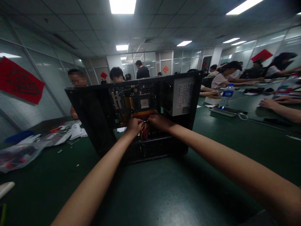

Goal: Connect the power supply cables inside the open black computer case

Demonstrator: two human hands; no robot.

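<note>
A black computer case (150,150) stands open on the green table, its inside facing me. Within it are a motherboard (131,95) with light-coloured slots and, at the upper right, a silver power supply (183,97). Both hands reach inside, below the motherboard's orange and red slots. My left hand (135,126) has its fingers closed beside a bundle of coloured cables (145,131); what they grip is too small to make out. My right hand (159,121) is curled just right of the cables, its fingertips near the red slot, and whatever it holds is hidden.
Plastic bags (21,155), papers and small parts lie at the left. To the right stand a water bottle (227,95), a flat device (228,111) with a white cable and a small box (213,100). Other people sit around the tables; a person's hand rests at far right.
</note>
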